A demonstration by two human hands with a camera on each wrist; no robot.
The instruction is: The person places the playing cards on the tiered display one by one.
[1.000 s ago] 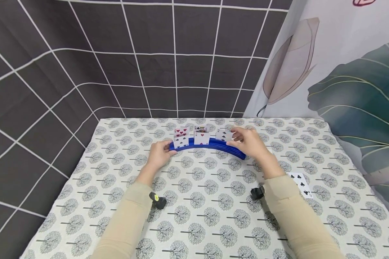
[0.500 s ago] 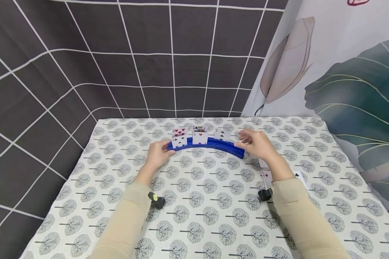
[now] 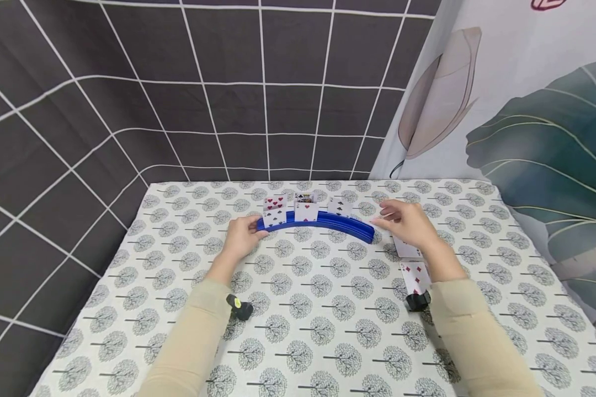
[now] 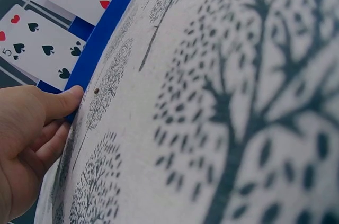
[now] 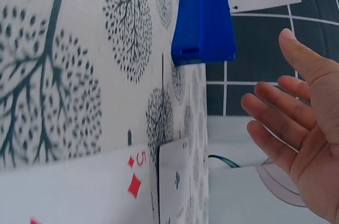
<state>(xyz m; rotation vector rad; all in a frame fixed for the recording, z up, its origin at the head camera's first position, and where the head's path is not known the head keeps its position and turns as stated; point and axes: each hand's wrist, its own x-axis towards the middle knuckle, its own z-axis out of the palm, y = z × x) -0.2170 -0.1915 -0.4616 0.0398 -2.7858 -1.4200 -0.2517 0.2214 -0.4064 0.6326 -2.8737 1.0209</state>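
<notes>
A curved blue playing card holder [image 3: 350,225] lies across the table. My left hand [image 3: 242,237] pinches its left end, thumb in front. At that end a five of spades [image 4: 45,44] stands before a hearts card [image 3: 275,202]. In the middle, a two of hearts [image 3: 306,212] stands before a king of clubs [image 3: 305,197]. Farther right stands a single clubs card [image 3: 340,207]. Just beyond the right end, my right hand [image 3: 407,225] hovers with relaxed fingers, holding nothing. The right wrist view shows its fingers [image 5: 278,113] apart from the holder.
Beneath my right arm, a five of diamonds [image 3: 413,275] and a black-suited card [image 3: 406,249] lie face up on the tree-print tablecloth [image 3: 298,331]. A dark gridded curtain [image 3: 293,110] hangs behind the table, with a leaf-print curtain [image 3: 541,127] on the right.
My right hand has let go of the clubs card in the holder and drawn back to the right. The diamonds card has come into view beside the forearm. My left hand stays on the holder.
</notes>
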